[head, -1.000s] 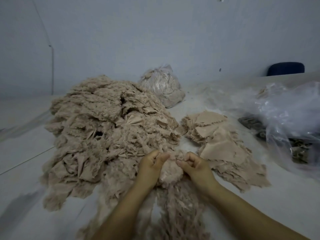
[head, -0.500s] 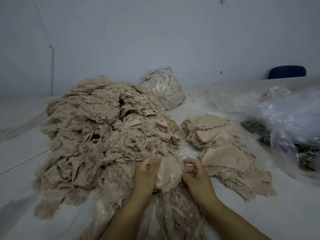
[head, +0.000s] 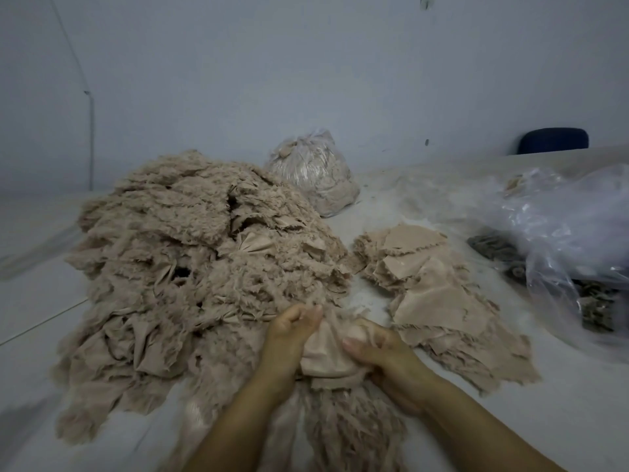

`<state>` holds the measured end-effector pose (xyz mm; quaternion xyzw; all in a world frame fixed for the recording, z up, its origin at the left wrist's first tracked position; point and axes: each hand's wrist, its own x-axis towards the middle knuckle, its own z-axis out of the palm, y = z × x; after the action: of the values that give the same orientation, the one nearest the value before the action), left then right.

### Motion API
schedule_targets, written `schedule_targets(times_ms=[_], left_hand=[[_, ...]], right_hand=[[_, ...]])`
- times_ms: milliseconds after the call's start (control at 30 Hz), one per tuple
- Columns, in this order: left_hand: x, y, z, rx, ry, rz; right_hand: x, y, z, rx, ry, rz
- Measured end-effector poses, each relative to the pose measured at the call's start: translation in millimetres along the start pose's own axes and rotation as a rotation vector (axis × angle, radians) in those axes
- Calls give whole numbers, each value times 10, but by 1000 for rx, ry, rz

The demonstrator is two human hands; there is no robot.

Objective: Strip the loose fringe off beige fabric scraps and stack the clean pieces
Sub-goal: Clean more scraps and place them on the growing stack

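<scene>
Both hands, left hand (head: 292,332) and right hand (head: 381,349), are gripping 1 beige scrap (head: 326,352) just above the counter (head: 578,403), mid-strip I'd say. Next: tear off the fringe, then drop it on the clean stack (head: 439,294).

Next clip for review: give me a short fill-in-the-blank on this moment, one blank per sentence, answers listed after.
1. The beige scrap is gripped by ____ hands, the left hand and the right hand.
2. The stack of clean flat pieces lies to the ____ of the big fringed heap.
3. The tied bag of beige fabric stands behind the heap, near the ____.
4. The bag at far right is made of clear ____.

Answers: both; right; wall; plastic
</scene>
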<state>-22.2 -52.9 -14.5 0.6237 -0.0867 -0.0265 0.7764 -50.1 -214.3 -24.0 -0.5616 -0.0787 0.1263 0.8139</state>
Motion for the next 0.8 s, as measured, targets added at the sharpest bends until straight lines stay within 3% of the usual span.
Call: schedule_targets(times_ms=[67, 133, 233, 300, 367, 500, 600, 667, 800], left_hand=[[-17, 34, 50, 176, -153, 16], [-25, 35, 118, 258, -189, 37], [-5, 23, 124, 212, -3, 77], [38, 34, 43, 46, 190, 35], [53, 25, -30, -20, 230, 25], [-55, -76, 73, 266, -137, 38], [-54, -112, 95, 349, -202, 132], [-52, -92, 89, 257, -136, 124], [35, -79, -50, -54, 314, -15]], right_hand=[[-3, -27, 2, -179, -16, -10], [9, -23, 41, -384, 37, -59], [35, 17, 59, -398, 150, -80], [21, 26, 10, -308, 250, -86], [8, 20, -29, -163, 302, -100], [14, -6, -6, -17, 272, -99], [-1, 17, 11, -92, 219, -97], [-5, 51, 21, -130, 225, -103], [-18, 28, 19, -99, 294, -73]])
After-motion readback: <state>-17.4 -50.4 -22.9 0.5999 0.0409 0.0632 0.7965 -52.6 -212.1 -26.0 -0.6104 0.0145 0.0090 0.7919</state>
